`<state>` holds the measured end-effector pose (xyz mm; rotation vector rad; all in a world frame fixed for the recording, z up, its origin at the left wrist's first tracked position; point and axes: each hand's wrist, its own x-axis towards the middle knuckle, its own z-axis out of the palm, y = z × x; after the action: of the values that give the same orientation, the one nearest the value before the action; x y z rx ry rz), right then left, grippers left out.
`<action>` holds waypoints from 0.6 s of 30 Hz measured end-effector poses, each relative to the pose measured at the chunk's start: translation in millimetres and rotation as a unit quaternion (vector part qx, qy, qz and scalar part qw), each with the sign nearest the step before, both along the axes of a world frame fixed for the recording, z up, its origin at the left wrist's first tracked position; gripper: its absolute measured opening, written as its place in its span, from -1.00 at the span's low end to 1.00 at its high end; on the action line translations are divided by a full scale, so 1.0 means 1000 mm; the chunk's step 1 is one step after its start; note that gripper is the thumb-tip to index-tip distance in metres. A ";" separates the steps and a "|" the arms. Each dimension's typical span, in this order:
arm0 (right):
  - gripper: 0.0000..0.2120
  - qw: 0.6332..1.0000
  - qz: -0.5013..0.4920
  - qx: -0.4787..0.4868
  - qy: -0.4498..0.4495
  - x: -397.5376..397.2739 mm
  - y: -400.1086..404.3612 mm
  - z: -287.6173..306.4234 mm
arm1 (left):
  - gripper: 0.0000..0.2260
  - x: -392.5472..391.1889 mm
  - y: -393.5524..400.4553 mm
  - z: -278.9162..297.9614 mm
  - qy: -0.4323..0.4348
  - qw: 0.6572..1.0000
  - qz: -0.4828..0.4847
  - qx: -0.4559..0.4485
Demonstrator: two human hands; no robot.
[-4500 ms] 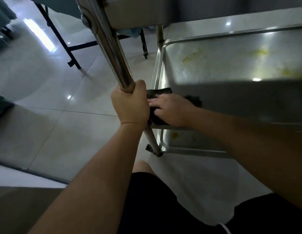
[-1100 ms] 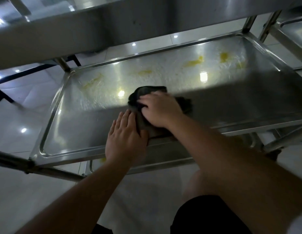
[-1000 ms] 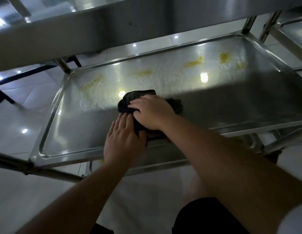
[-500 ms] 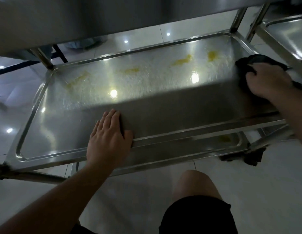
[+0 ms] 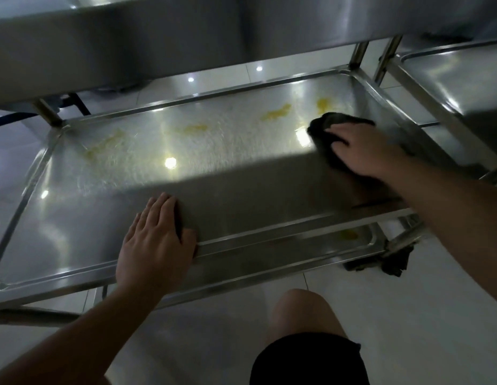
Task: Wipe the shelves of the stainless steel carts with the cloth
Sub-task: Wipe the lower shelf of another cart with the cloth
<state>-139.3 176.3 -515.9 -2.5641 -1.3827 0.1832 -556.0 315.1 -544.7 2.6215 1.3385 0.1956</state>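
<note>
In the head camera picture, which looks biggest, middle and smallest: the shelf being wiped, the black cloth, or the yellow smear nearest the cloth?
1. Shelf, by far the biggest.
2. Cloth, partly hidden under the right hand.
3. Yellow smear, smallest.

I see both forearms bare, no sleeves, no watch or rings on the left hand (image 5: 155,243) or right hand (image 5: 366,151); black shorts (image 5: 308,359) below the cart shelf (image 5: 269,234), knee bare.
</note>
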 end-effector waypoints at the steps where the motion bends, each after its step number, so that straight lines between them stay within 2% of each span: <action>1: -0.52 0.998 -0.059 -0.005 -0.004 0.029 -0.007 0.001 | -0.26 0.000 0.000 0.000 -0.002 1.000 -0.001 0.002; 5: -0.44 0.982 -0.175 -0.064 -0.004 0.085 -0.034 -0.003 | -0.28 0.000 0.001 -0.001 -0.005 1.000 0.001 0.008; 9: -0.42 0.961 -0.268 -0.058 0.022 0.041 -0.058 -0.003 | -0.30 0.001 0.001 -0.002 -0.003 1.000 -0.006 0.012; 11: -0.45 0.958 -0.281 -0.059 0.017 0.001 -0.078 -0.001 | -0.29 0.001 0.001 -0.003 0.000 1.000 -0.007 0.010; 14: -0.47 0.975 -0.216 -0.041 -0.025 -0.067 -0.088 -0.001 | -0.29 0.002 0.001 -0.003 -0.001 1.000 -0.004 0.009; 18: -0.48 0.999 -0.024 0.015 -0.047 -0.154 -0.056 -0.008 | -0.32 0.000 0.003 -0.003 -0.005 1.000 -0.016 0.008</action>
<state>-293.7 119.9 -523.5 -2.6076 -1.3442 0.0345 -555.5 317.9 -547.8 2.6488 1.2971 0.2156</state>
